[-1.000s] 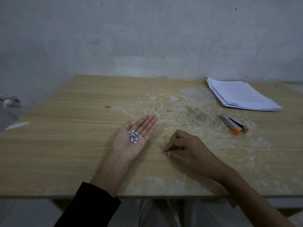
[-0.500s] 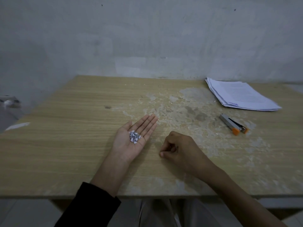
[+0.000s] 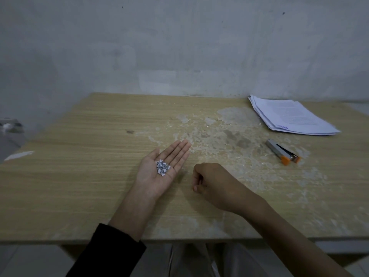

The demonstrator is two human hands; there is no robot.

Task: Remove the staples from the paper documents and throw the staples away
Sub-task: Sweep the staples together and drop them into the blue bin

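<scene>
My left hand [image 3: 159, 172] lies palm up on the wooden table [image 3: 79, 176], fingers straight. A small heap of pulled staples with paper scraps [image 3: 162, 167] rests in its palm. Just right of it, my right hand [image 3: 211, 182] rests on the table with its fingers curled into a loose fist; whether anything is inside the fist is hidden. The stack of white paper documents [image 3: 289, 115] lies at the table's far right. A grey stapler with orange ends [image 3: 282, 154] lies in front of the stack.
A grey wall stands behind the table. The middle of the tabletop is worn and patchy. A white paper scrap [image 3: 19, 155] lies at the left edge. My lap shows below the near edge.
My right hand has slid back toward me and slightly left, and its fingers have curled tighter into a fist. My left hand with the staples has stayed still.
</scene>
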